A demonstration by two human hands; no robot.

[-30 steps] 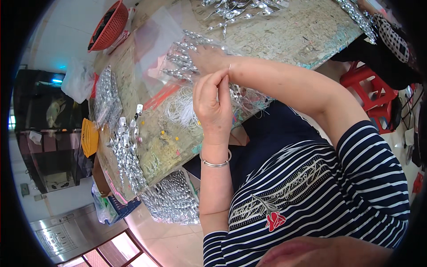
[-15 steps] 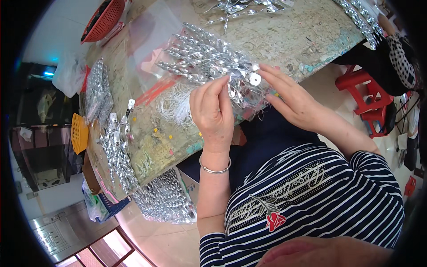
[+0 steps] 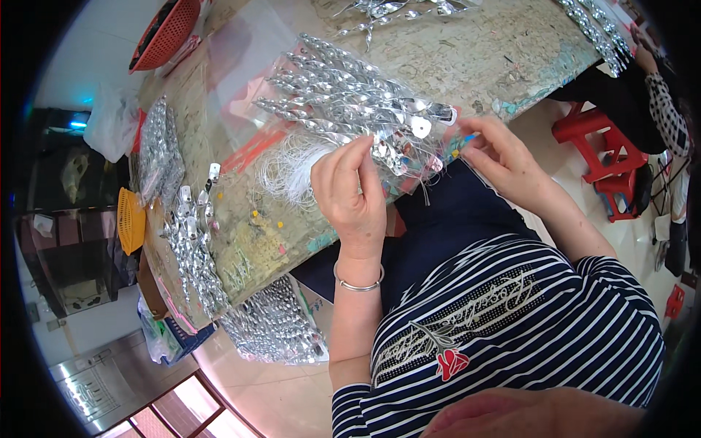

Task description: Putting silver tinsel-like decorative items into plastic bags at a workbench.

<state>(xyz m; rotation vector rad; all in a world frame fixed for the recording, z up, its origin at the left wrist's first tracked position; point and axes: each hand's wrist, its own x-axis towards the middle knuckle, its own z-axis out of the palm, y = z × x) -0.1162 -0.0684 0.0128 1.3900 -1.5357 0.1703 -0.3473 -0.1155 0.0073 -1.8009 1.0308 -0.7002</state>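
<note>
A clear plastic bag (image 3: 416, 169) lies at the table's near edge with several twisted silver foil strands (image 3: 350, 91) in it. White tabs with small holes show at the strands' near ends. My left hand (image 3: 352, 186) is closed in a pinch on the bag's near-left edge, thumb against forefinger. At the bag's right-hand corner, my right hand (image 3: 504, 160) has its fingers curled toward the thumb and appears to grip the thin plastic edge. A tangle of white string (image 3: 288, 171) lies just left of my left hand.
More silver strands (image 3: 193, 244) lie at the table's left edge, beside a filled bag (image 3: 159, 153). A yellow basket (image 3: 131, 220) and a red basket (image 3: 168, 36) stand leftward. Red stools (image 3: 599, 139) are on the right, near another person's checked sleeve (image 3: 668, 113).
My right hand has drawn back to the right from the strands' white tabs to the bag's corner, its fingers more curled. My left hand stays almost where it was, still pinching.
</note>
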